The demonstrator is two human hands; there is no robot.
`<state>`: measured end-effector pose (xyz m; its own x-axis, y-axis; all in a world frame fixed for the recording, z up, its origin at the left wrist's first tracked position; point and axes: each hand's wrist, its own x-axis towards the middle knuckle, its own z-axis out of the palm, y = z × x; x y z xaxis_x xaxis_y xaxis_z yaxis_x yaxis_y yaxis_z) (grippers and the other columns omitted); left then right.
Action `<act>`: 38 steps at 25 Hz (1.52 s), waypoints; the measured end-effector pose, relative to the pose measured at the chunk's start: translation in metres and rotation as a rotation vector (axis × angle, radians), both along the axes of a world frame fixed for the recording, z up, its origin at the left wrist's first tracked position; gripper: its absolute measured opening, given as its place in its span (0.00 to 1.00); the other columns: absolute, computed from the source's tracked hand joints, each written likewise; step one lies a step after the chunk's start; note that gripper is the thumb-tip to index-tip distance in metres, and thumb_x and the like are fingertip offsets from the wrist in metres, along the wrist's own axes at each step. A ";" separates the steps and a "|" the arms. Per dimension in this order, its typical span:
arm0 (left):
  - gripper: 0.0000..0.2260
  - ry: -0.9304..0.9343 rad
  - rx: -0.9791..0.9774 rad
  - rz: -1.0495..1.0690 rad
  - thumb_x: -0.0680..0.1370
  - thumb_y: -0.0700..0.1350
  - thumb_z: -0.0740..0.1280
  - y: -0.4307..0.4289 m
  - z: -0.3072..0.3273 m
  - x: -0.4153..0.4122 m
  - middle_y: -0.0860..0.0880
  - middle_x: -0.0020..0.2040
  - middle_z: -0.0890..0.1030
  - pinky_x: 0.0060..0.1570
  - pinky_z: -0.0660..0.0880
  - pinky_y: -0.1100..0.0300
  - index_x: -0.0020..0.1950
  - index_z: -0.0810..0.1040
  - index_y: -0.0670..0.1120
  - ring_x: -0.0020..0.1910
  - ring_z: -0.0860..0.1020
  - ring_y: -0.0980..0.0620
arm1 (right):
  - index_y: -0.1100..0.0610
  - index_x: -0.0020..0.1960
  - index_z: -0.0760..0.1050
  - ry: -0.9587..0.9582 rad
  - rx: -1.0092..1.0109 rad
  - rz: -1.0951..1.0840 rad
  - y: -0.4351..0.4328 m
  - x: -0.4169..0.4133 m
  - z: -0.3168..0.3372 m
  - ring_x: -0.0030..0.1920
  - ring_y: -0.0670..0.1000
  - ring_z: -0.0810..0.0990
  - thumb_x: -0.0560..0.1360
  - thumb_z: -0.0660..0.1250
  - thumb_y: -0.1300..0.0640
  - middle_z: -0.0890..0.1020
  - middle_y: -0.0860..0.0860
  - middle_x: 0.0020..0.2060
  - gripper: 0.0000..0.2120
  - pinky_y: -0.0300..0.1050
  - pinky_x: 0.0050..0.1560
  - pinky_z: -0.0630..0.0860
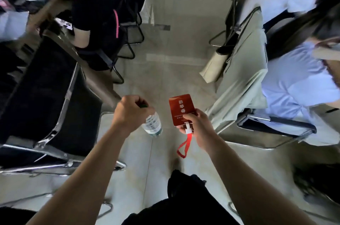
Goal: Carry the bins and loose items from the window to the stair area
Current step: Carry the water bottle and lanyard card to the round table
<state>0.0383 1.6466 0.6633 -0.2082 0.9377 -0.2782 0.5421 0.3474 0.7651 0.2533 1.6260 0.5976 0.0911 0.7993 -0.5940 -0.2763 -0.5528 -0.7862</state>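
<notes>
Carrying loose items, mid-transit: left hand (132,112) fisted round bottle (152,125) top, right hand (195,125) pinching badge (181,110) at bottle's 1 o'clock. Next, prob.: on toward 12 btwn chairs (60,96), no bumps.

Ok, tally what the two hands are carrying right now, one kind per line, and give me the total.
1 water bottle, gripped at its top by the left hand
1 red card with a red strap hanging from it, held by the right hand
Total: 2
</notes>
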 end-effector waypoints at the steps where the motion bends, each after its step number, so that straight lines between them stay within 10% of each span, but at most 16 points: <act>1: 0.07 0.005 0.005 0.009 0.61 0.49 0.74 0.018 0.002 0.008 0.52 0.29 0.81 0.35 0.80 0.51 0.36 0.82 0.48 0.28 0.82 0.49 | 0.69 0.60 0.74 0.018 -0.005 0.002 0.017 0.008 0.003 0.38 0.61 0.84 0.78 0.66 0.68 0.82 0.68 0.44 0.11 0.53 0.39 0.85; 26: 0.04 -0.094 0.024 -0.117 0.67 0.44 0.75 0.588 0.001 0.085 0.53 0.28 0.79 0.31 0.74 0.59 0.36 0.81 0.48 0.30 0.81 0.48 | 0.60 0.55 0.76 -0.111 -0.038 0.008 0.558 0.085 0.021 0.40 0.55 0.84 0.80 0.63 0.67 0.83 0.61 0.45 0.07 0.45 0.37 0.83; 38: 0.06 -0.031 -0.014 -0.088 0.64 0.49 0.75 0.865 0.014 0.170 0.49 0.34 0.83 0.33 0.76 0.55 0.37 0.82 0.49 0.33 0.81 0.47 | 0.65 0.59 0.76 -0.033 0.034 -0.012 0.850 0.165 0.006 0.43 0.60 0.85 0.65 0.70 0.63 0.84 0.62 0.43 0.22 0.46 0.39 0.80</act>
